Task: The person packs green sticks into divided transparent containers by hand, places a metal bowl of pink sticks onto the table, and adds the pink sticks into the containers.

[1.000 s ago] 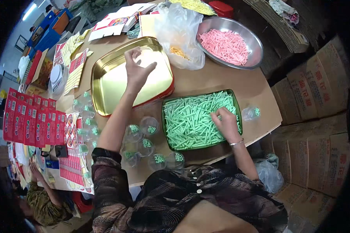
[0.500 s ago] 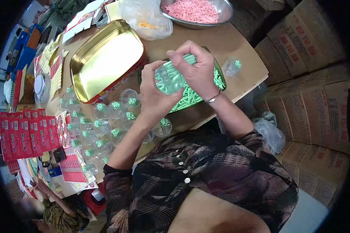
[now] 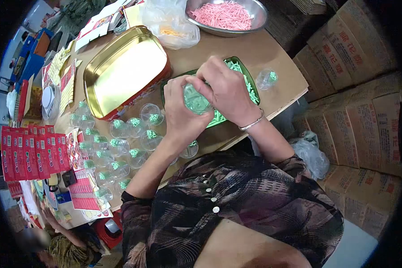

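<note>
My left hand point(image 3: 181, 111) is wrapped round a clear plastic cup point(image 3: 196, 101) and tilts it, its round end towards me. Green shows through its wall. At the cup's far side my right hand point(image 3: 231, 93) is closed, its fingers curled and its thumb against the cup. The bundle of green sticks in those fingers is hidden behind them now. Below both hands lies a green tray point(image 3: 239, 60) of loose green sticks point(image 3: 217, 119), partly covered by my hands. Several clear cups point(image 3: 149, 139) with green sticks in them stand or lean to the left.
An open gold tin point(image 3: 125, 67) stands behind the cups. A metal bowl point(image 3: 258, 22) of pink sticks and a plastic bag point(image 3: 183, 38) are at the back. One filled cup point(image 3: 267, 79) stands right. Cartons point(image 3: 348, 120) line the right side; another person point(image 3: 69, 248) is lower left.
My right hand has turned over the cup's mouth, and the green bundle that showed between its fingers is out of sight. More of the tray's far corner shows. The view has shifted slightly.
</note>
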`<state>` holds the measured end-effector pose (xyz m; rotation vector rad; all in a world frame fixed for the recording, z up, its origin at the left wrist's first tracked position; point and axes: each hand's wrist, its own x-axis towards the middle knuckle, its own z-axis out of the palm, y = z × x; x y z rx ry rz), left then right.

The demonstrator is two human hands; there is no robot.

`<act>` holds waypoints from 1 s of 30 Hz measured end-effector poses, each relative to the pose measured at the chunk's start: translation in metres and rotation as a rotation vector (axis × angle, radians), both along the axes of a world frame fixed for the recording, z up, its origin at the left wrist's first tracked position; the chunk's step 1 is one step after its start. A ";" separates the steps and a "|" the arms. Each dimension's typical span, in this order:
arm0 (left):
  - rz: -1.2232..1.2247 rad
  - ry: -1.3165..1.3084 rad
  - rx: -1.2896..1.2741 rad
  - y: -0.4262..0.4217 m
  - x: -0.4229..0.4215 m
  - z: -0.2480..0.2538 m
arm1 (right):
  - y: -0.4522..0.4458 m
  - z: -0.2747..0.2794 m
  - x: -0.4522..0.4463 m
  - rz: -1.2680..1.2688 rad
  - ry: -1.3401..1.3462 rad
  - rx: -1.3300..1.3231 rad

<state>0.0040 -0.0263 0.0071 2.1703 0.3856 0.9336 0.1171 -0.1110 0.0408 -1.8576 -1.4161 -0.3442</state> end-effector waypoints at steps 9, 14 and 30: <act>-0.045 -0.061 -0.142 0.008 -0.011 0.002 | -0.025 -0.006 0.015 0.103 0.613 0.197; -0.023 -0.122 0.012 0.023 -0.012 -0.009 | -0.040 -0.033 0.033 0.071 0.676 -0.168; -0.043 -0.015 -0.064 0.019 -0.008 -0.032 | -0.043 -0.027 0.021 0.408 0.322 0.068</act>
